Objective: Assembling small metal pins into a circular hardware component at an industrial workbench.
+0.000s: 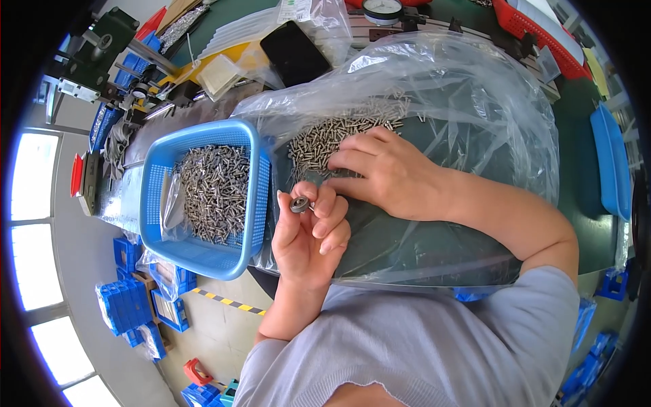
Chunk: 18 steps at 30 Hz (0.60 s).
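Observation:
My left hand is palm up, pinching a small round metal ring that looks like a ball bearing between thumb and index finger. Its other fingers are curled. My right hand lies palm down at the near edge of a heap of small metal pins, fingers apart and tips among the pins. Whether a pin is under its fingertips I cannot tell. The heap rests on a clear plastic sheet. To the left stands a blue basket holding many similar pins and a clear plastic bag.
A black phone and a small clear box lie at the back. Behind are a dial gauge and a red tray. A green machine stands back left, a blue tray at the right edge.

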Motion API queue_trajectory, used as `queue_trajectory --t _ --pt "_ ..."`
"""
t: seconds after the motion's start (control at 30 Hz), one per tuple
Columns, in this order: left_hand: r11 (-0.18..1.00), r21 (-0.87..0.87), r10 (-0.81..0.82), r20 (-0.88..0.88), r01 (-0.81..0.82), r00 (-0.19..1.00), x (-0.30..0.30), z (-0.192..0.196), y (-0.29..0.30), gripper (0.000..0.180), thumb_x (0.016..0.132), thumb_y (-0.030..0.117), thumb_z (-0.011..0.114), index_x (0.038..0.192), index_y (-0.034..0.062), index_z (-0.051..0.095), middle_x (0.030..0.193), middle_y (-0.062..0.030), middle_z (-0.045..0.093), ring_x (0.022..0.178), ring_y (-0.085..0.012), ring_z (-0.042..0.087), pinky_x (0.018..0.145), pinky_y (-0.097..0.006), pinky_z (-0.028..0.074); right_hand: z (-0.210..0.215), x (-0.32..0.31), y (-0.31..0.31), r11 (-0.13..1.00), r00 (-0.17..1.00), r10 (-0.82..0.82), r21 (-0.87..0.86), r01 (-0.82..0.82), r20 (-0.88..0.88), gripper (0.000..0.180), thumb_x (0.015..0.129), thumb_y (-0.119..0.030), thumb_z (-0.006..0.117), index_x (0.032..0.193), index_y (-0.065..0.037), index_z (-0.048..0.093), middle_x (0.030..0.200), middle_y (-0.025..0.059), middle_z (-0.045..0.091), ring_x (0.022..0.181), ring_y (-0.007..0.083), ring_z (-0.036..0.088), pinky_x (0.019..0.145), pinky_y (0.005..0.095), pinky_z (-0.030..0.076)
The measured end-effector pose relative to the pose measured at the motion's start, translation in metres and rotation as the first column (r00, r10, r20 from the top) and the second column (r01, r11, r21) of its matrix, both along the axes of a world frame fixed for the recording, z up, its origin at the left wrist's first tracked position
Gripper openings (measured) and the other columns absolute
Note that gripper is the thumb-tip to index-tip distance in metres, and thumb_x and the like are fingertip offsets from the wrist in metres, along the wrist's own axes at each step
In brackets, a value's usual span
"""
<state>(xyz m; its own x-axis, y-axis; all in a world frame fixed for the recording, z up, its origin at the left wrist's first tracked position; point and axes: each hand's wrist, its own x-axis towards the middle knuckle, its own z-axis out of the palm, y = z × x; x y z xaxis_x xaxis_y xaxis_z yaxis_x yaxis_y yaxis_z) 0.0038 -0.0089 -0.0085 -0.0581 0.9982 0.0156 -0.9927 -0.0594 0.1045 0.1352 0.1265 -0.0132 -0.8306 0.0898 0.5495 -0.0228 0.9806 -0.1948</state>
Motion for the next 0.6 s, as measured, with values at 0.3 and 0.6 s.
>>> queue_trajectory --t 0.3,0.6 --pt "1.000 -0.010 0.000 -0.039 -0.001 0.999 0.000 -0.002 -0.003 0.031 0.097 0.032 0.047 0.102 0.0017 0.050 0.082 -0.0045 0.040 0.065 -0.0112 0.037 0.048 -0.021 0.034 0.007 0.007 0.010 0.986 0.998 -0.055 -0.155 0.057 0.020 0.020 0.066 -0.017 0.072 0.083 -0.010 0.064 0.087 0.0027 0.058 0.090 0.0224 0.055 0.077 0.0362 0.044" --pt "1.000 0.002 -0.027 -0.152 0.028 0.988 -0.003 -0.008 -0.004 0.034 0.100 0.034 0.037 0.108 0.0053 0.053 0.085 -0.0069 0.045 0.066 -0.0115 0.036 0.052 -0.022 0.035 0.013 0.012 0.013 0.980 0.998 -0.046 -0.191 0.054 0.046 0.019 0.065 -0.015 0.074 0.081 -0.009 0.064 0.086 0.0032 0.057 0.089 0.0239 0.054 0.077 0.0372 0.044"
